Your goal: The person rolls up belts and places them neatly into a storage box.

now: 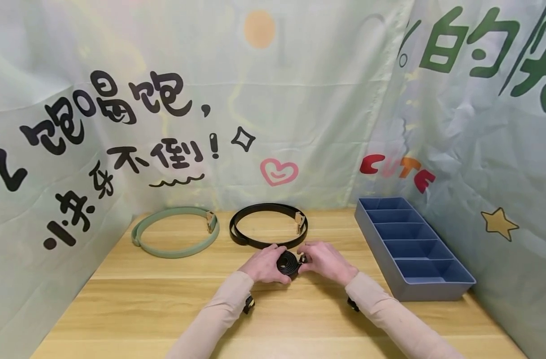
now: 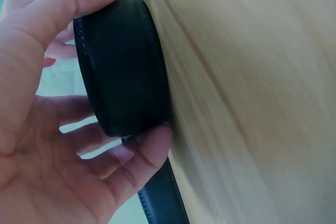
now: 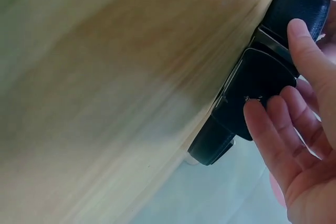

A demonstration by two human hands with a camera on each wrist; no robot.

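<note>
A black belt (image 1: 288, 262), wound into a tight roll, stands on edge height on the wooden table near its middle. My left hand (image 1: 265, 264) grips the roll from the left, thumb on the near side and fingers on the far side. My right hand (image 1: 327, 261) holds the roll's right side, where the buckle (image 3: 257, 85) sits. In the right wrist view the thumb presses the strap and the fingers curl against the buckle. Just behind the roll lies another black belt (image 1: 237, 237) in a wide loop with a gold-toned buckle (image 1: 299, 223).
A light green belt (image 1: 176, 254) lies looped at the back left. On the right stands a grey-blue organizer box (image 1: 425, 292) with several compartments in a row. Printed cloth (image 1: 308, 124) hangs behind and along both sides of the table (image 1: 133, 309).
</note>
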